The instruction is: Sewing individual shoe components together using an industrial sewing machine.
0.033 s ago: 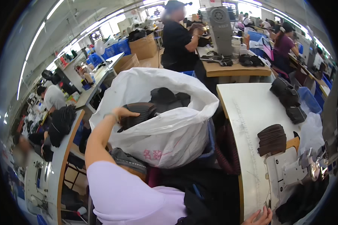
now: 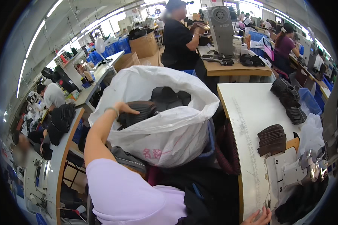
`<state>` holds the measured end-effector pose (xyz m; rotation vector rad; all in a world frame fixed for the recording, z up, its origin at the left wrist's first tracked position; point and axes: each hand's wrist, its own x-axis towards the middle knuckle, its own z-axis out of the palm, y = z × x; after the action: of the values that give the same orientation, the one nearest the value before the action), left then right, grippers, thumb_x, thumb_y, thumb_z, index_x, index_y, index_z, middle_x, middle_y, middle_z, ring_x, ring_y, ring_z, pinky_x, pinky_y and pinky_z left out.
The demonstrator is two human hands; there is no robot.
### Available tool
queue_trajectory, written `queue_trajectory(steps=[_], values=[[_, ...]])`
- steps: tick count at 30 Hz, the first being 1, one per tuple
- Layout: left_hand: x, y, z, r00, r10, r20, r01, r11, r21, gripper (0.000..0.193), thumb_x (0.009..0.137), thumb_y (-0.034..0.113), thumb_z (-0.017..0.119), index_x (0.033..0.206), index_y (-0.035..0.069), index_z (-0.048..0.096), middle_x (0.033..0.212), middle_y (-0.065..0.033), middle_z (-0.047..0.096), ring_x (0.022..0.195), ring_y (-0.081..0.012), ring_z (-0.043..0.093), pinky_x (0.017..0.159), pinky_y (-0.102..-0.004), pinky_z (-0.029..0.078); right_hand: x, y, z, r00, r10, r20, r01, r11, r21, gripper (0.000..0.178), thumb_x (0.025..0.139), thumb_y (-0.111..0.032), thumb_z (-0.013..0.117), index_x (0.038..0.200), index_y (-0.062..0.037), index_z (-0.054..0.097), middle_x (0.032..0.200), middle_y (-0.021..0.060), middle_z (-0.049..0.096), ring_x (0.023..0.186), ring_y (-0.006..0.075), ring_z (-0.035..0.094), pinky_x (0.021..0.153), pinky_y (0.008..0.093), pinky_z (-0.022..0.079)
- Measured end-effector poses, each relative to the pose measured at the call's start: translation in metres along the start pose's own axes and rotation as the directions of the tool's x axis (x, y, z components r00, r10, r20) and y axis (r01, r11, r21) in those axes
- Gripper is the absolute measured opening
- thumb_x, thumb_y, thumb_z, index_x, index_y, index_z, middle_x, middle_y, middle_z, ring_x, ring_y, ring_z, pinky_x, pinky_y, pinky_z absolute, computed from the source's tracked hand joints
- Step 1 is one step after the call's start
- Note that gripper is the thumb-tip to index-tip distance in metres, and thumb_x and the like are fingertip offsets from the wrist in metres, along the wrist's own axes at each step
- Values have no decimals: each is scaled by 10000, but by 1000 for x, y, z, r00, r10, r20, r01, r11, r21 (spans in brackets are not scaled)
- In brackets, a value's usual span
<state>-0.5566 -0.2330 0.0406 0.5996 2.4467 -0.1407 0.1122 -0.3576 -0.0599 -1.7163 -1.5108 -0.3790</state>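
A large white woven sack (image 2: pixel 165 138) stands in front of me with its mouth wide, dark fabric pieces (image 2: pixel 165 95) inside. My left hand (image 2: pixel 124 108) reaches over its left rim to a stack of dark ribbed fabric pieces (image 2: pixel 137 114). The visible digit stretches out along the top of that stack; the other fingers are mostly hidden. At the near edge of the white table (image 2: pixel 233 112), my right hand (image 2: pixel 260 217) has curled fingers beside the sewing machine (image 2: pixel 293 172). A small dark, pointed thing shows at its fingertips, too small to name.
A brown ribbed stack (image 2: pixel 271 139) and black bundles (image 2: pixel 287 99) lie on the white table. Dark bundles (image 2: pixel 62 123) top the left bench. A blue container (image 2: pixel 210 140) surrounds the sack's lower right. A co-worker in black (image 2: pixel 178 41) works beyond the sack.
My left hand has lifted slightly, and its visible digit stands straighter above the ribbed stack. The right hand has barely moved.
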Motion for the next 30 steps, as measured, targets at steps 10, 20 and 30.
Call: queue_trajectory(steps=[10, 20, 30], values=[[-239, 272, 67, -116, 987, -111, -569, 25, 822, 360, 823, 334, 655, 649, 20, 685, 668, -158, 661, 632, -347, 654, 592, -423, 513, 1, -5, 8, 994, 86, 70, -87, 996, 11, 224, 858, 20, 578, 1079, 27, 612, 1182, 190, 531, 1134, 353, 512, 981, 431, 405], [-268, 487, 199, -461, 850, 255, -764, -526, 374, 660, 830, 586, 613, 1106, -12, 644, 1056, -255, 661, 993, -396, 638, 869, -453, 497, 8, -14, 0, 992, 90, -94, -100, 989, -109, 340, 745, 102, 620, 1065, -11, 633, 1110, 154, 557, 1065, 344, 560, 911, 419, 460], [-302, 470, 237, -490, 847, 208, -802, -531, 273, 482, 841, 415, 678, 1084, 0, 657, 1005, -208, 635, 983, -347, 609, 876, -405, 473, 72, 23, -25, 919, 223, -325, -359, 814, -457, 448, 811, -10, 629, 1237, 7, 492, 1112, 175, 540, 1040, 359, 542, 909, 423, 452]])
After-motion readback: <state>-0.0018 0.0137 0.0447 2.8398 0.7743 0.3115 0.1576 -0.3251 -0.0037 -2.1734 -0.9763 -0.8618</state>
